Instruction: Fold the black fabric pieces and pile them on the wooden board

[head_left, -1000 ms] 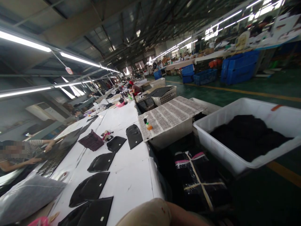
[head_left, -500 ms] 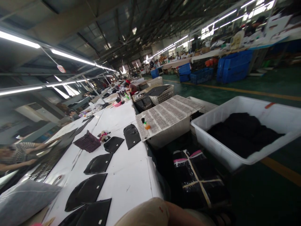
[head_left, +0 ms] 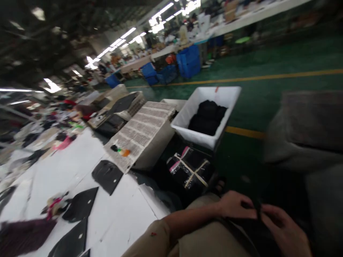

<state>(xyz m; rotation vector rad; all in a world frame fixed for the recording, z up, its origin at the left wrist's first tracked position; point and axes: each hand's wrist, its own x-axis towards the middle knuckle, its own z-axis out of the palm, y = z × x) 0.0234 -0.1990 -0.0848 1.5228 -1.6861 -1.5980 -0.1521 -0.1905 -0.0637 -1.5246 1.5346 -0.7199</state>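
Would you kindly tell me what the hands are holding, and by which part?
The left hand and right hand pinch black fabric by a narrow upper part; blur hides more.

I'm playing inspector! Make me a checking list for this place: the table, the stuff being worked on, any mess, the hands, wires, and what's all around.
Surface: white-topped table, flat black pieces on it
Job's things: dark item at the hands, blurred, details unclear
Clutter: orange bottle on a patterned board; strapped bundle beside the table
Hands: left and right both pinching the dark item
Cables: nothing seen
Surroundings: green floor, yellow line, white tub of black material, blue bins
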